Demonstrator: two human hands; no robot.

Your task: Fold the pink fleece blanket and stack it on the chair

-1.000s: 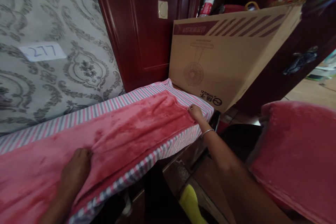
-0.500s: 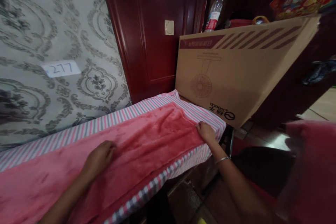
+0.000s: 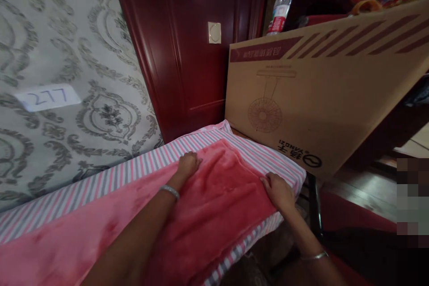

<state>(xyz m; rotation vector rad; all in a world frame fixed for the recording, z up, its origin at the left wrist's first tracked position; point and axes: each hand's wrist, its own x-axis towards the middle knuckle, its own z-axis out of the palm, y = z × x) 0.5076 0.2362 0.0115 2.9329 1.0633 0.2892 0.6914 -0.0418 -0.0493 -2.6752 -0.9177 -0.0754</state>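
Observation:
A pink plush blanket point(image 3: 214, 214) lies lengthwise over a striped pink, grey and white cloth point(image 3: 124, 167), with soft wrinkles toward its right end. My left hand point(image 3: 188, 164) rests at the blanket's far edge, fingers curled down onto the fabric. At the right-hand edge, my right hand point(image 3: 279, 191) pinches the blanket's border between thumb and fingers. Both wrists wear a bracelet. The fingertips of my left hand are partly hidden.
A large cardboard box point(image 3: 301, 98) with a fan drawing stands close behind the right end. Behind it are a plastic bottle point(image 3: 280, 6) and a colourful package. Dark red panelling point(image 3: 187, 44) and a patterned wall with a "277" label point(image 3: 50, 97) border the far side.
My left hand has moved away from me and to the right, from the blanket's middle to its far edge. My right hand stays at the right edge. The view has shifted closer.

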